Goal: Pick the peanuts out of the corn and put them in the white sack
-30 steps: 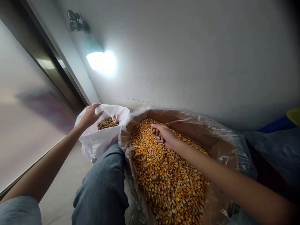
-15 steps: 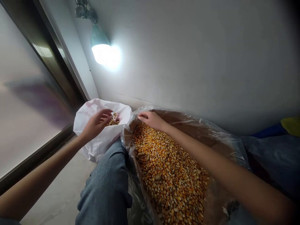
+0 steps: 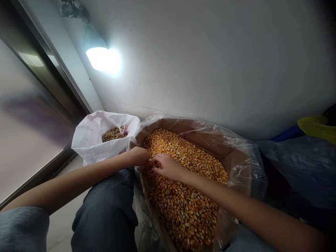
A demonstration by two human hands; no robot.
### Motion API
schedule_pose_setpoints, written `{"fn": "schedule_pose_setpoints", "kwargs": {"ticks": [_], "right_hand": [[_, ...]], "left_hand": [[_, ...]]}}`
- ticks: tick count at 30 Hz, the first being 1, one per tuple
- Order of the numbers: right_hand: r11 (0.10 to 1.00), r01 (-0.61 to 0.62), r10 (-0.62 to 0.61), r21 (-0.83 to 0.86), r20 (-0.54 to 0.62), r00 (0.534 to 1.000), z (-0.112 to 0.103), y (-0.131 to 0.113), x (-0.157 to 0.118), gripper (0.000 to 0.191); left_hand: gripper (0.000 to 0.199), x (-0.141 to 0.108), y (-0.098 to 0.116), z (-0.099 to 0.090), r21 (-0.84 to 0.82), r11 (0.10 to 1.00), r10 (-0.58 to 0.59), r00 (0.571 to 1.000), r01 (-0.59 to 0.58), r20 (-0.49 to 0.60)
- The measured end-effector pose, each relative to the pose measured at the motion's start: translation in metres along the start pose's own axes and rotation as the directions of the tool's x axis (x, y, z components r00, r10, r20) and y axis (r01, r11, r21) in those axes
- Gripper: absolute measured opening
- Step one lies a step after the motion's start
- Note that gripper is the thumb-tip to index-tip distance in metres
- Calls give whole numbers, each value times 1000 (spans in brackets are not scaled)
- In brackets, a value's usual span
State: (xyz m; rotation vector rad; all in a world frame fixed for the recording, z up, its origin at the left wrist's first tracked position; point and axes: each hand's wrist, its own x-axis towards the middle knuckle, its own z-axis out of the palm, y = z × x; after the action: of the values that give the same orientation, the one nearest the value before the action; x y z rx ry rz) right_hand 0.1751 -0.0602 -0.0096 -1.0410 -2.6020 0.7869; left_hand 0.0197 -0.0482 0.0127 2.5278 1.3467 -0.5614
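Yellow-orange corn kernels [image 3: 191, 206] fill a large bag lined with clear plastic [image 3: 244, 150]. Over the near-left part of the corn, my left hand [image 3: 140, 156] is closed, its fingertips pointing down at the kernels and mostly hidden. Just beside it my right hand [image 3: 168, 167] has its fingers curled in a pinch at the corn's surface; what sits between them is too small to make out. One peanut [image 3: 168, 192] in its shell lies on the corn below my right hand. To the left, a white sack [image 3: 90, 134] holds a pile of unshelled peanuts [image 3: 112, 134].
A lit bulb [image 3: 102, 59] hangs by the grey wall [image 3: 196, 63] behind the bags. My jeans-clad knee [image 3: 107, 210] is against the corn bag's left side. A metal-framed door [image 3: 28, 108] stands at left; dark plastic [image 3: 296, 168] and a yellow item [image 3: 315, 126] lie at right.
My left hand has moved right from over the white sack to the corn. My right hand has come down from the bag's far rim to the kernels beside it. The view has shifted slightly.
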Motion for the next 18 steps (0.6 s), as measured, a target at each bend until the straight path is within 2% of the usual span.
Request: {"fn": "schedule_pose_setpoints", "kwargs": {"ticks": [2, 4, 6, 8, 11, 13, 14, 16, 17, 18], "right_hand": [[938, -179, 178, 297, 32, 984, -8, 2, 3, 15], [852, -299, 266, 430, 137, 954, -12, 3, 6, 21], [884, -288, 247, 368, 155, 957, -11, 3, 8, 21], [968, -194, 179, 158, 107, 978, -4, 1, 11, 20], [989, -91, 104, -120, 99, 990, 9, -3, 12, 24], [988, -105, 117, -111, 106, 988, 12, -3, 13, 22], [990, -133, 137, -37, 100, 986, 12, -2, 13, 21], [948, -211, 190, 236, 110, 976, 8, 1, 13, 20], [872, -248, 208, 423, 139, 968, 5, 2, 12, 20], [742, -276, 209, 611, 182, 961, 1, 4, 11, 19]], "left_hand": [[18, 2, -3, 3, -1, 1000, -22, 1000, 22, 1], [18, 1, -7, 1, -17, 999, -41, 999, 40, -9], [19, -2, -12, -3, -54, 997, -52, 998, 51, -32], [18, -6, -17, -10, -110, 992, -59, 997, 54, -48], [19, -14, -23, -19, -209, 977, -50, 998, 41, -40], [20, -18, -25, -23, -348, 937, -34, 998, 13, -56], [19, -20, -25, -24, -450, 893, -32, 997, 0, -65], [15, -22, -23, -27, -650, 760, -48, 997, -2, -59], [12, -23, -22, -27, -712, 702, -61, 997, 15, -39], [11, -23, -19, -28, -743, 668, -79, 997, 41, -15]]}}
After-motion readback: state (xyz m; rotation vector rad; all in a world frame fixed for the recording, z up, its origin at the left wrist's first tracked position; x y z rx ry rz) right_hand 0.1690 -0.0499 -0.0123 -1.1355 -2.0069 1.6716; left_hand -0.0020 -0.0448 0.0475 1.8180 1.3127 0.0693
